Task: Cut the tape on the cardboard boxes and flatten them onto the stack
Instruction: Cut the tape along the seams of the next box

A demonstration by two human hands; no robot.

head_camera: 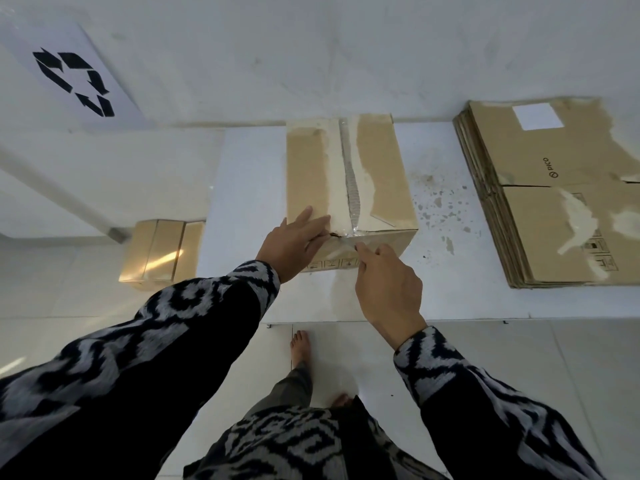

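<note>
a closed cardboard box (349,188) stood on a white table (242,202), its far end close to the wall (311,46). a strip of clear tape (351,181) ran along the seam on its top, from the far end to the near edge. the left hand (294,244) lay at the near left corner of the box, fingers straight and flat on the top, reaching toward the seam. the right hand (388,289) was at the near face of the box, just below the end of the tape, fingers curled with the tips pinched together; whether it held a blade or the tape end could not be told. a stack of flattened boxes (554,202) lay on the table to the right, well apart from the box. a second, smaller taped box (159,251) sat low at the left, beside the table. a sheet with a recycling sign (74,83) hung on the wall at far left. both sleeves (173,341) were black with a grey pattern, and bare feet (301,344) stood on the tiled floor.
</note>
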